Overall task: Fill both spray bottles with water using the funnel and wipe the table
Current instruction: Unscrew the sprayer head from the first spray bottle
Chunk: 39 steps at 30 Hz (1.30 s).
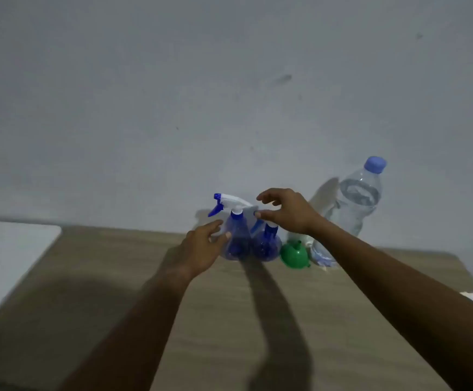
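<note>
1. Now the left spray bottle (236, 241) and right spray bottle (267, 244) stand side by side just below the frame's centre, at the table's (229, 320) far edge.
2. My left hand (201, 249), fingers spread, is at the left one's body; contact is too blurred to tell.
3. My right hand (286, 211) hovers open-fingered over the right one's head.
4. Just right: green funnel (294, 253), then water bottle (353, 210).

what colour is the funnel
The funnel is green; the head view, the only one, shows it clearly.
</note>
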Each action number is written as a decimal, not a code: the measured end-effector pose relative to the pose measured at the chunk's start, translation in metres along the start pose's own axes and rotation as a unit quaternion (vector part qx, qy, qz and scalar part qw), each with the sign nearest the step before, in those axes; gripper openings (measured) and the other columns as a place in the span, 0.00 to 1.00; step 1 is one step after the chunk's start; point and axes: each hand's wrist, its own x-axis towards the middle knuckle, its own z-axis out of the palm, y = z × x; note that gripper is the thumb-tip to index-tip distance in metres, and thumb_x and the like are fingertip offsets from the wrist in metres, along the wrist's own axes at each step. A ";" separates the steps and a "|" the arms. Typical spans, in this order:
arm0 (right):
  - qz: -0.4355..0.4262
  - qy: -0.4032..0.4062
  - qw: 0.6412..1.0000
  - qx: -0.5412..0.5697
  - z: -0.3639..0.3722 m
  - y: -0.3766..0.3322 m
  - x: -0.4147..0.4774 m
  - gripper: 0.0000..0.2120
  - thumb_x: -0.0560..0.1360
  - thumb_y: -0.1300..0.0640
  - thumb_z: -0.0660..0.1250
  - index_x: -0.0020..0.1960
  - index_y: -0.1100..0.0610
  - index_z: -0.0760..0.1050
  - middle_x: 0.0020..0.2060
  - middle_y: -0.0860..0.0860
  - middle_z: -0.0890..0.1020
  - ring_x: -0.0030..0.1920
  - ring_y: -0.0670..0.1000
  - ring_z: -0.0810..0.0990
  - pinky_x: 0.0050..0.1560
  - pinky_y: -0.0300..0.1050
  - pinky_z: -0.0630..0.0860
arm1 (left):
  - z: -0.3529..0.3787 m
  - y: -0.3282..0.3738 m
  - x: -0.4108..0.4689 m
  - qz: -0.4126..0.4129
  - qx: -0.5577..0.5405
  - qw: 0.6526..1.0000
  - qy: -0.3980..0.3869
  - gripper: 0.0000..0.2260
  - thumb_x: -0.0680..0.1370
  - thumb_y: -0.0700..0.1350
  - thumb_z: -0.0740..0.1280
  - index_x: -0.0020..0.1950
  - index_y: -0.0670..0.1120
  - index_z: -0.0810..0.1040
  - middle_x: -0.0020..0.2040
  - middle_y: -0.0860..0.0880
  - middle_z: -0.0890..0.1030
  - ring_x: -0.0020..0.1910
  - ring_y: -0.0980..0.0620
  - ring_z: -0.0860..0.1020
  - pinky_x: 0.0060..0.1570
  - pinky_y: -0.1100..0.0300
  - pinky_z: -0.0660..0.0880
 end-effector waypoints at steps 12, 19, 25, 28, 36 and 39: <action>-0.017 0.015 0.996 -0.084 0.053 -0.009 0.051 0.12 0.73 0.49 0.76 0.54 0.51 0.84 0.46 0.50 0.85 0.47 0.53 0.81 0.50 0.54 0.78 | 0.027 -0.022 0.044 0.022 -0.155 0.986 -0.053 0.21 0.83 0.45 0.63 0.76 0.54 0.67 0.66 0.52 0.77 0.66 0.51 0.76 0.62 0.59 0.73; -0.079 0.025 0.990 -0.112 0.053 -0.025 -0.006 0.14 0.72 0.47 0.76 0.56 0.48 0.85 0.41 0.45 0.84 0.47 0.48 0.75 0.47 0.47 0.68 | 0.017 -0.036 -0.004 0.034 -0.218 0.975 -0.035 0.19 0.77 0.43 0.72 0.64 0.61 0.76 0.58 0.62 0.82 0.61 0.60 0.80 0.65 0.51 0.76; -0.045 -0.004 0.999 0.025 0.057 -0.025 -0.096 0.05 0.72 0.53 0.78 0.47 0.48 0.85 0.37 0.40 0.83 0.39 0.41 0.79 0.42 0.38 0.72 | 0.031 -0.033 -0.082 0.064 -0.245 0.966 -0.058 0.22 0.76 0.38 0.72 0.62 0.62 0.77 0.57 0.64 0.83 0.61 0.60 0.80 0.60 0.62 0.76; -0.040 0.006 0.998 0.043 0.064 -0.023 -0.123 0.09 0.72 0.54 0.78 0.52 0.53 0.86 0.43 0.45 0.86 0.42 0.40 0.80 0.43 0.32 0.72 | 0.043 -0.030 -0.104 0.068 -0.235 0.968 -0.050 0.21 0.77 0.39 0.72 0.60 0.64 0.77 0.56 0.66 0.82 0.60 0.62 0.80 0.58 0.64 0.76; -0.025 0.040 0.993 0.111 0.085 -0.013 -0.158 0.10 0.73 0.57 0.77 0.54 0.55 0.84 0.43 0.48 0.86 0.42 0.45 0.82 0.45 0.45 0.79 | 0.056 -0.028 -0.130 0.083 -0.254 0.961 -0.065 0.18 0.79 0.41 0.70 0.68 0.53 0.76 0.61 0.56 0.82 0.62 0.58 0.79 0.61 0.63 0.75; -0.010 0.062 0.990 0.126 0.090 -0.012 -0.165 0.14 0.71 0.59 0.78 0.56 0.54 0.84 0.46 0.48 0.87 0.46 0.45 0.84 0.51 0.48 0.82 | 0.057 -0.024 -0.134 0.066 -0.258 0.962 -0.068 0.17 0.79 0.40 0.69 0.65 0.56 0.76 0.57 0.59 0.83 0.60 0.60 0.80 0.57 0.68 0.74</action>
